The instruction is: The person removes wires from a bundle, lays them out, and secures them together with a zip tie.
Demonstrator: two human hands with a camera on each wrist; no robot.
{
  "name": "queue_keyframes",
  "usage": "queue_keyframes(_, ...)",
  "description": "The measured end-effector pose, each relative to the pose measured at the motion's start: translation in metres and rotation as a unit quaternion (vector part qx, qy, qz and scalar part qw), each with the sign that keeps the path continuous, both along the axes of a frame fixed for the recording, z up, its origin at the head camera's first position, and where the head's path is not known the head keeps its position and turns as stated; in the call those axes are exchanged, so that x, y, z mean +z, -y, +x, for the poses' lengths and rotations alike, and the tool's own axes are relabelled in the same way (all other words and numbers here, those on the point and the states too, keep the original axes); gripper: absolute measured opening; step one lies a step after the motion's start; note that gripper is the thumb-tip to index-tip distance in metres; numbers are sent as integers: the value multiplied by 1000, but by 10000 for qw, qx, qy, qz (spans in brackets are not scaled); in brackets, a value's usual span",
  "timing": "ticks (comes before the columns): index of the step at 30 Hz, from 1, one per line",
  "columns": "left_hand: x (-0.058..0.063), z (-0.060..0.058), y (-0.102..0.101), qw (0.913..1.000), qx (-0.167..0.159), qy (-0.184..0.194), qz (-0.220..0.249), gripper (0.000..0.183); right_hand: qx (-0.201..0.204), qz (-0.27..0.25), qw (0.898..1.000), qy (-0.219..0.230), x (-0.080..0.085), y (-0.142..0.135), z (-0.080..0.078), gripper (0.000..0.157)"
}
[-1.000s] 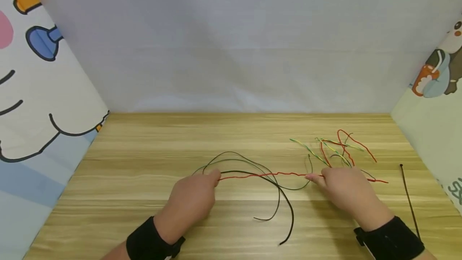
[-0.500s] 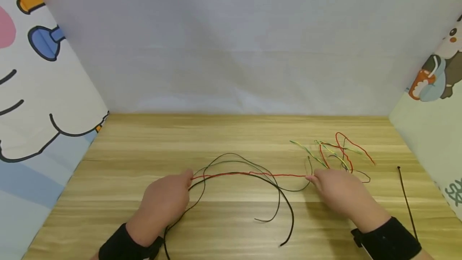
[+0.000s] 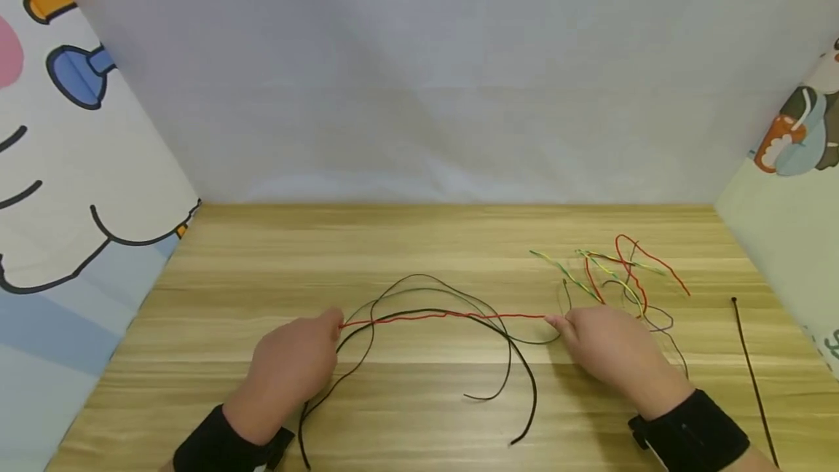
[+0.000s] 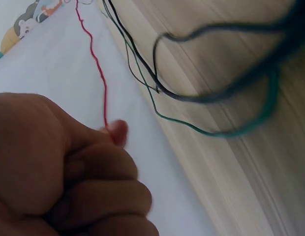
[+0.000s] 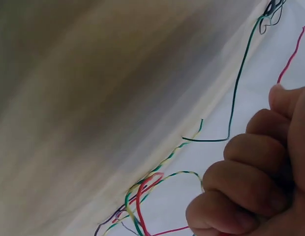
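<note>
The red wire (image 3: 446, 315) spans from the left hand (image 3: 298, 355) to the right hand (image 3: 616, 348); each hand pinches it with the fingers curled. In the head view, it crosses the arched black cable (image 3: 534, 392) on the tabletop (image 3: 249, 261). Yellow-green wires (image 3: 557, 263) lie beyond the right hand. Both wrist views expose the folded fingers, hidden from the head view; the right one also shows a red strand (image 5: 167, 230) meeting that hand's lower edge.

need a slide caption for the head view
Left hand and right hand hold a red wire nearly straight across a black wire on a table.
</note>
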State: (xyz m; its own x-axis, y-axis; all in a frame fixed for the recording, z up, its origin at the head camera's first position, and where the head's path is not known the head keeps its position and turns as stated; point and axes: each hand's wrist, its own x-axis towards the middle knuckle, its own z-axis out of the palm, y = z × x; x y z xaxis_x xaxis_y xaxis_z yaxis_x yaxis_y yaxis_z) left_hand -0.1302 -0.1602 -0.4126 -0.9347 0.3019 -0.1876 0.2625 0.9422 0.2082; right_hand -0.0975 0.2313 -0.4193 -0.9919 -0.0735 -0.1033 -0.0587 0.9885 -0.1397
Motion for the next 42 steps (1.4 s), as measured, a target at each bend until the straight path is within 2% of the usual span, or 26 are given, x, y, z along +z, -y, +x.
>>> queue_keyframes(3,-1,-3,3,9999,-130,-110,14,11,8,-46,9999,-160,-1,-2,-2,52)
queue_keyframes(8,-5,-7,6,9997,-168,-180,-69,9,60,-11,9994,-355,0,-1,-6,51)
queue_keyframes(13,-10,-10,8,9985,-194,-411,-290,11,-222,75,9997,-86,2,-6,-7,59)
queue_keyframes(16,-11,-11,11,9975,-156,-554,-416,14,-197,53,9998,17,3,-10,-5,59)
queue_keyframes(18,-11,-13,13,9972,-119,-617,-416,19,-90,43,10000,4,3,-12,-6,56)
queue_keyframes(23,-9,-16,13,9985,-144,-385,-357,19,390,215,9990,-52,5,-11,-5,39)
queue_keyframes(26,-9,-16,13,9964,-329,-559,-540,18,707,485,9958,-336,5,-9,-3,30)
queue_keyframes(29,-9,-15,13,9919,-403,-954,-738,15,798,721,9917,-703,6,-6,-2,28)
queue_keyframes(31,-9,-14,12,9895,-389,-1126,-821,16,786,801,9901,-839,6,-4,0,27)
queue_keyframes(34,-8,-13,11,9896,-381,-1174,-742,26,716,848,9892,-953,6,-2,2,26)
queue_keyframes(37,-7,-12,9,9907,-414,-1094,-696,36,637,821,9900,-954,6,-1,4,27)
queue_keyframes(42,-6,-11,6,9918,-423,-1063,-561,40,373,605,9922,-1023,7,-7,9,27)
